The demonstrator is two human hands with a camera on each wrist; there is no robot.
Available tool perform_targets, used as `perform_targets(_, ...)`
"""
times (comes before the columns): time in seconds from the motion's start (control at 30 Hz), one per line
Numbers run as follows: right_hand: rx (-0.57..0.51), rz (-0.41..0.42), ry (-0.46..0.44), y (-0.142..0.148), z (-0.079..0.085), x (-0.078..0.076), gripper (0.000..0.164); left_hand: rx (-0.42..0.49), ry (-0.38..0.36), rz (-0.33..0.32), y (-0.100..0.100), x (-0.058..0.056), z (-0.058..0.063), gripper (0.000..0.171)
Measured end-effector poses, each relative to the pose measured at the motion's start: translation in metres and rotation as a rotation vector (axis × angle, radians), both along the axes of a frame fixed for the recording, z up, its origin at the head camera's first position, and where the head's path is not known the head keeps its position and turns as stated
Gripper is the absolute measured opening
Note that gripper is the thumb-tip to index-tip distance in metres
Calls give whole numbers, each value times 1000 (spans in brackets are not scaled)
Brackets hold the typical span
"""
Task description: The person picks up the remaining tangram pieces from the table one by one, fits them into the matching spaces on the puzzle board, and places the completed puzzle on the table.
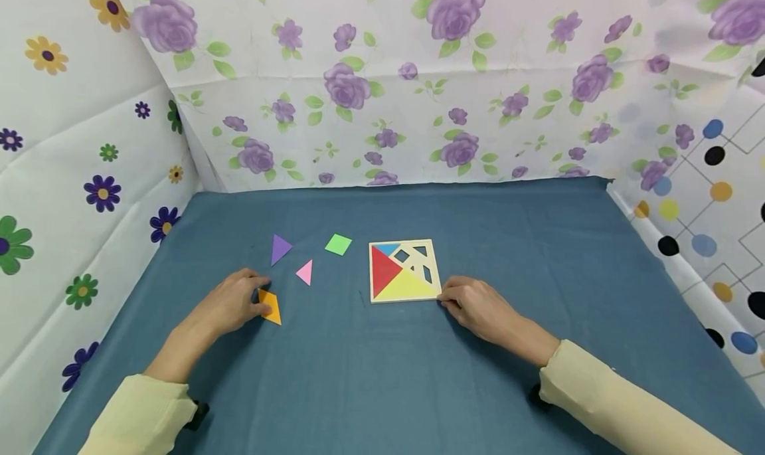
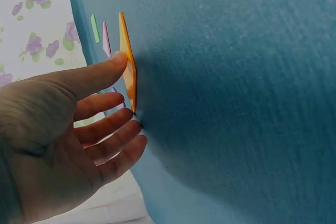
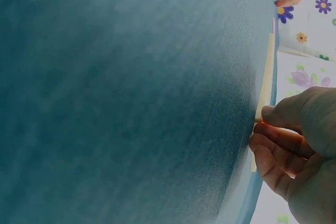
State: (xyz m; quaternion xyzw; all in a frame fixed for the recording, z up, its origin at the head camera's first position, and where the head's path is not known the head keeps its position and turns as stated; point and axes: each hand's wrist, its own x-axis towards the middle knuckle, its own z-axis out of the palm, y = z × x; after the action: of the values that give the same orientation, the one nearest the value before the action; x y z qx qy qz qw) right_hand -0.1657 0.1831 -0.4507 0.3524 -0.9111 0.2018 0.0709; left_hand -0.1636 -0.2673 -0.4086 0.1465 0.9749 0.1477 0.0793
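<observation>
My left hand point(image 1: 231, 300) lays its thumb on an orange parallelogram piece point(image 1: 272, 309), with the other fingers loosely bent by its far tip; in the left wrist view that piece point(image 2: 129, 80) is seen nearly edge-on. At the near right corner of a square wooden tangram board point(image 1: 409, 245), my right hand point(image 1: 478, 309) pinches the edge between thumb and forefinger. Red point(image 1: 382, 269), yellow point(image 1: 408, 287) and blue point(image 1: 388, 248) triangles fill part of the board; its upper right holds several cut-out slots.
Left of the board lie a green square point(image 1: 338, 244), a pink triangle point(image 1: 305, 272) and a purple triangle point(image 1: 280, 249). Blue cloth point(image 1: 370, 375) covers the table. Flowered sheets point(image 1: 406, 123) rise behind and on the left, a dotted one on the right.
</observation>
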Motion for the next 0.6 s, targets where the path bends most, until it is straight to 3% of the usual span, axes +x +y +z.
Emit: perform_targets(0.6,17,16,15,0,2,0,13,10,-80,7,6,-5,4,46)
